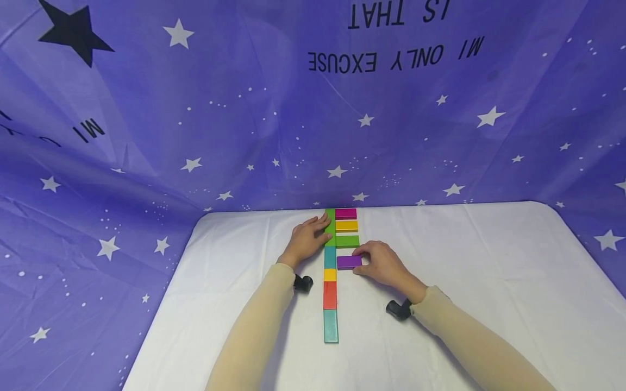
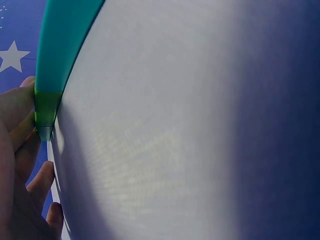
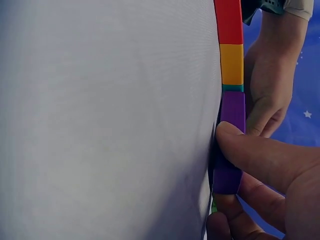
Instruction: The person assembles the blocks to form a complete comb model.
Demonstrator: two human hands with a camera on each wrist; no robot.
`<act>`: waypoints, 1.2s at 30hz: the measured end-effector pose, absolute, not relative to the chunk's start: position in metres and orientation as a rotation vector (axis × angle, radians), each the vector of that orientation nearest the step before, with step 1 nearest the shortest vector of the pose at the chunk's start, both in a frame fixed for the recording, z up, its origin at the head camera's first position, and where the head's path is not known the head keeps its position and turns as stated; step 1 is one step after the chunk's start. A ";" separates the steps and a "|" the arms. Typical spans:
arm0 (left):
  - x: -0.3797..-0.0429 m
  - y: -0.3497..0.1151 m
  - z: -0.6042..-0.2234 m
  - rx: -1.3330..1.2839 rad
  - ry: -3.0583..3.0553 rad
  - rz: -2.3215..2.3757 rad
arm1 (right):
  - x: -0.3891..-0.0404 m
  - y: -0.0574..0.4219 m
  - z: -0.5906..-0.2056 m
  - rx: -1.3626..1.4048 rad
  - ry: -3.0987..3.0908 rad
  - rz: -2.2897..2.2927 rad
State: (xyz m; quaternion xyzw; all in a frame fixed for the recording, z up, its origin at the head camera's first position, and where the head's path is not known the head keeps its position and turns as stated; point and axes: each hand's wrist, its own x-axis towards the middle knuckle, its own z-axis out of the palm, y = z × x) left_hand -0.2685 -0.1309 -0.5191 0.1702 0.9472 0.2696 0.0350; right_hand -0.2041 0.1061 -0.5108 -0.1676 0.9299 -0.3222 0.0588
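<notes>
My right hand [image 1: 386, 263] pinches a purple block [image 1: 349, 263] between thumb and fingers, its far end close beside a column of coloured blocks. In the right wrist view the thumb [image 3: 235, 142] lies on the purple side. My left hand [image 1: 305, 240] rests against the column's left side, fingertips on the green block [image 1: 331, 229] at its far end. Nearer in the column come a blue block [image 1: 330, 258], a small yellow one [image 1: 330, 275], a red block [image 1: 330, 296] and a teal block [image 1: 331, 327]. Right of the column, a green block [image 1: 348, 241] lies crosswise, just beyond the purple one.
Farther along the column's right side lie a yellow block [image 1: 346, 227] and a magenta block [image 1: 345, 214], crosswise with gaps between. A white cloth covers the table [image 1: 489, 282]. Behind its far edge hangs a purple star-printed curtain [image 1: 293, 119]. Black wrist cameras sit below both hands.
</notes>
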 end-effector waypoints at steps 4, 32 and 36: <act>-0.269 -0.131 -0.519 0.522 2.910 0.831 | -0.206 0.105 -0.511 -0.517 2.814 -0.969; -0.267 -0.130 -0.518 0.508 2.903 0.852 | -0.207 0.101 -0.513 -0.486 2.794 -0.955; -0.267 -0.130 -0.517 0.510 2.902 0.854 | -0.207 0.102 -0.512 -0.489 2.781 -0.965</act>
